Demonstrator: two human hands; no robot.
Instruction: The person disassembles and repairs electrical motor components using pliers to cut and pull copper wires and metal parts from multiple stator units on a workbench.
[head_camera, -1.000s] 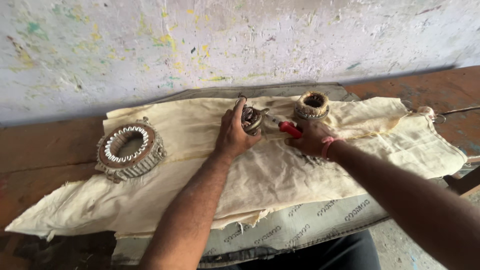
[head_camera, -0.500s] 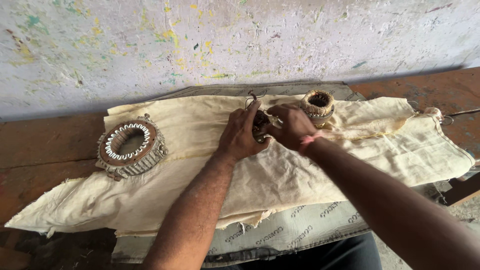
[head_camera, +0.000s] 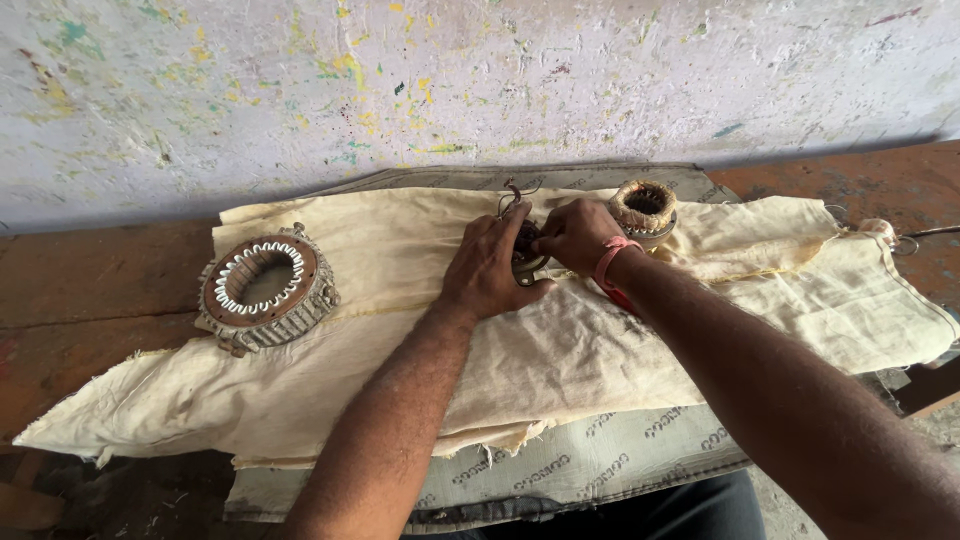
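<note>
My left hand (head_camera: 490, 268) lies over a small metal part (head_camera: 524, 262) near the back edge of the surface (head_camera: 90, 300), fingers curled down on it to pin it against the cloth (head_camera: 560, 350) so it cannot turn. My right hand (head_camera: 578, 235) closes on the same part from the other side, fingertips pinched together at its top; what they pinch is hidden under the knuckles, though thin wire ends (head_camera: 512, 195) stick up just behind. A pink band (head_camera: 606, 262) sits on that wrist, and something red shows just under it; I cannot tell what.

Just beside my right hand, toward the wall, stands a small coil (head_camera: 644, 208), upright, hole facing up, within easy reach. Well apart, toward the cloth's left end, a large stator (head_camera: 264, 288) lies flat with its windings showing. The pale cloth covers a grey printed sack (head_camera: 600, 450) that hangs over the front edge, giving the parts a soft bed.
</note>
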